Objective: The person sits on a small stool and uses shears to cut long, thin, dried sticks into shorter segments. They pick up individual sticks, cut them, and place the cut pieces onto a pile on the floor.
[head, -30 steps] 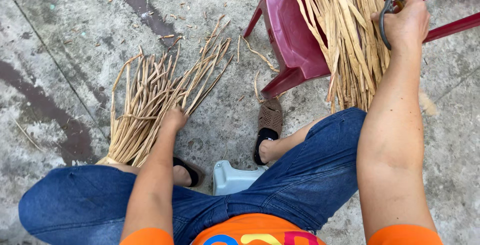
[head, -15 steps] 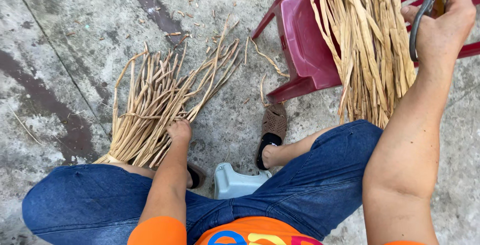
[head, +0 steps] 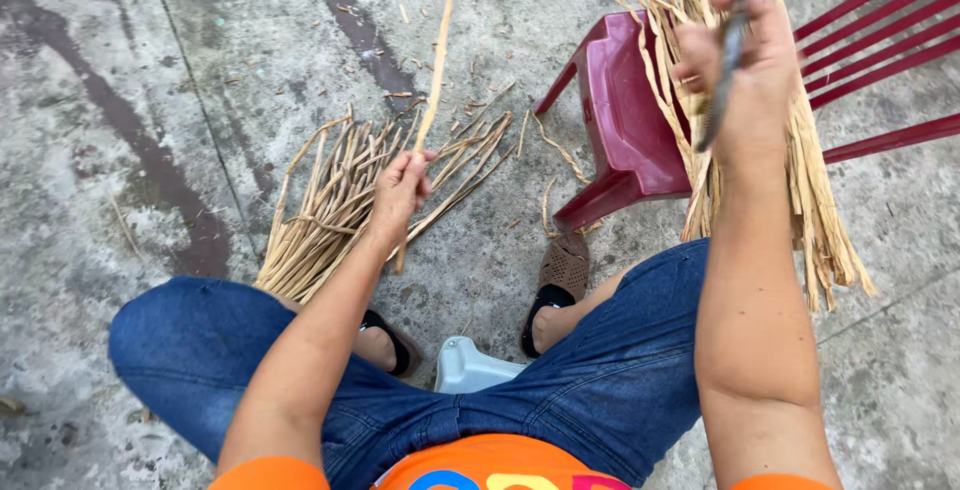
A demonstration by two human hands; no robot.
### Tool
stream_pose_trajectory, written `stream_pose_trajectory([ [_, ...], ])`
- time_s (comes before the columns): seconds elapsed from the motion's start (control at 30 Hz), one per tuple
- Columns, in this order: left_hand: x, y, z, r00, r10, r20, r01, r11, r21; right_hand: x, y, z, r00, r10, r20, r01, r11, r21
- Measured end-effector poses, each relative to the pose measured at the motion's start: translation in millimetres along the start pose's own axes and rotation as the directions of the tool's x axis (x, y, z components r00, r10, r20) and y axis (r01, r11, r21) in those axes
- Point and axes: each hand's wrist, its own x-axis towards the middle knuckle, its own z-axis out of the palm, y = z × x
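A seated person in blue jeans and an orange shirt works over a concrete floor (head: 130,70), the two hands well apart. The left hand (head: 398,190) is closed around a single dry stalk (head: 437,60), gripping it near its lower end; the stalk stands almost upright in the view, its long axis running from the fist up and slightly right, with a short stub showing below the fingers. Beneath that hand a pile of stalks (head: 340,205) lies fanned on the floor, the pieces pointing up and right from a gathered base near the left knee. The right hand (head: 745,65) is raised and clenched on a dark metal tool (head: 722,80), blurred, its length running up and down through the fist. Behind it a bundle of pale strips (head: 815,200) hangs over the seat of a dark red plastic chair (head: 620,120), the strips trailing downward past the right knee. A pale stool (head: 465,365) shows between the legs, with sandals (head: 560,275) on both feet.
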Motion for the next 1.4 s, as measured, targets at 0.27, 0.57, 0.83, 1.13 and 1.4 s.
stream_pose_trajectory([
  [0.27,-74.0,17.9,-32.3,0.933,0.077,0.351,-0.106,0.992,0.063,-40.4,-11.8,81.3,0.969,0.028,0.245,-0.115,0.930,0.350],
  [0.57,-84.8,25.0,-32.1,0.869,-0.074,0.489,-0.199,0.854,0.481,-54.9,-15.0,110.5,0.974,-0.006,0.226,-0.114,0.850,0.515],
  [0.83,-67.3,50.9,-15.9,0.934,0.258,0.247,-0.236,0.965,-0.115,-106.4,-11.2,164.3,0.841,0.023,0.540,-0.250,0.903,0.350],
  [1.13,-77.0,61.0,-61.7,0.944,0.325,0.052,-0.321,0.944,-0.083,-59.4,-36.8,81.1,0.825,0.044,0.563,-0.028,0.999,-0.037],
  [1.4,-86.6,60.0,-71.8,0.910,0.354,0.218,-0.378,0.923,0.077,-52.6,-30.9,62.8,0.792,0.039,0.609,-0.050,0.999,0.000],
])
